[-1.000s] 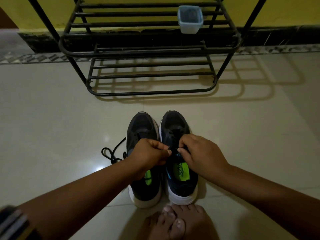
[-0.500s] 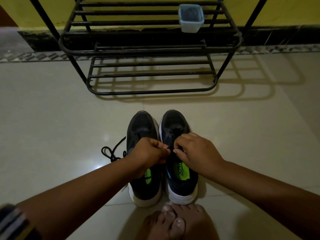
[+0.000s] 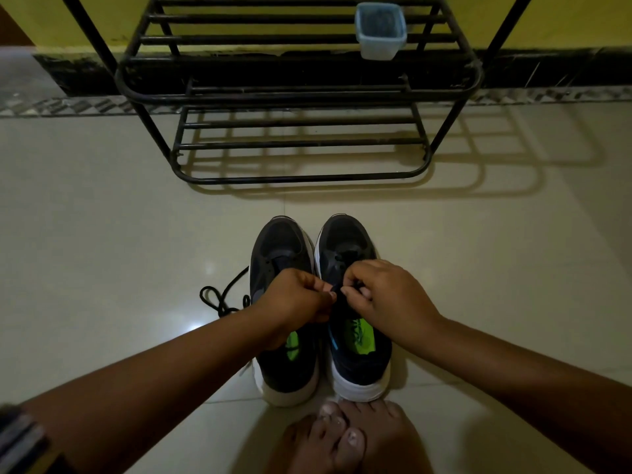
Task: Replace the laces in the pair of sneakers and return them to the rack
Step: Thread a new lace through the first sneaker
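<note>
Pinching a black lace [image 3: 338, 290] between them, the left hand [image 3: 295, 299] and right hand [image 3: 386, 295] meet over the right sneaker [image 3: 355, 364]; both have crept slightly toward the toe since a moment ago. Two dark sneakers sit side by side on the floor [image 3: 102, 234], left sneaker [image 3: 284, 248] touching it. Neon green insole print isn't readable. One loose lace [image 3: 219, 299] lies left. One rack [image 3: 297, 97] stands beyond, holding one plastic tub [image 3: 380, 32]. Two bare feet [image 3: 345, 439] below.
</note>
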